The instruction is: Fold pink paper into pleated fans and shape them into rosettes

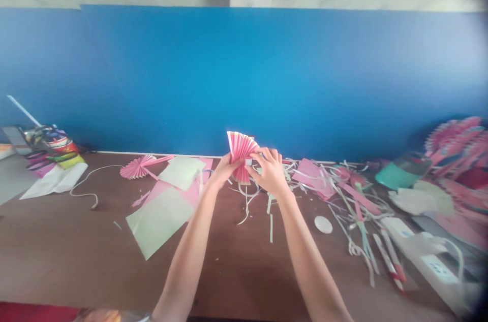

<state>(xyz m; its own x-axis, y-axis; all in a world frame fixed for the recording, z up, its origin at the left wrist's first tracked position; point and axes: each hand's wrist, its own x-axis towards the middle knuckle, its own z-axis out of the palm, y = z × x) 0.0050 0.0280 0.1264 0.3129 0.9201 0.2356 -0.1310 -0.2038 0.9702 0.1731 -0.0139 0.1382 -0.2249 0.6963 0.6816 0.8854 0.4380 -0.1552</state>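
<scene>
A pleated pink paper fan (pixel 241 145) is held up over the middle of the table, pinched at its narrow waist. My left hand (pixel 224 170) grips it from the left side, fingers closed on the folds. On the right, my right hand (pixel 270 168) has its thumb and fingers closed near the waist. A small white piece (pixel 248 162) shows at those fingertips; whether it is stuck to the fan I cannot tell. Another pink folded fan (pixel 136 167) lies to the left, beside pale green paper sheets (pixel 160 218) and pink paper.
Paper strips (pixel 271 228) and scraps litter the brown table (pixel 244 271). A white disc (pixel 323 224), pens (pixel 388 261), a power strip (pixel 438 266) and piled pink paper fans (pixel 457 147) are at right. A cable (pixel 86 193) and pouches (pixel 53 154) lie left. A blue partition (pixel 244 73) stands behind.
</scene>
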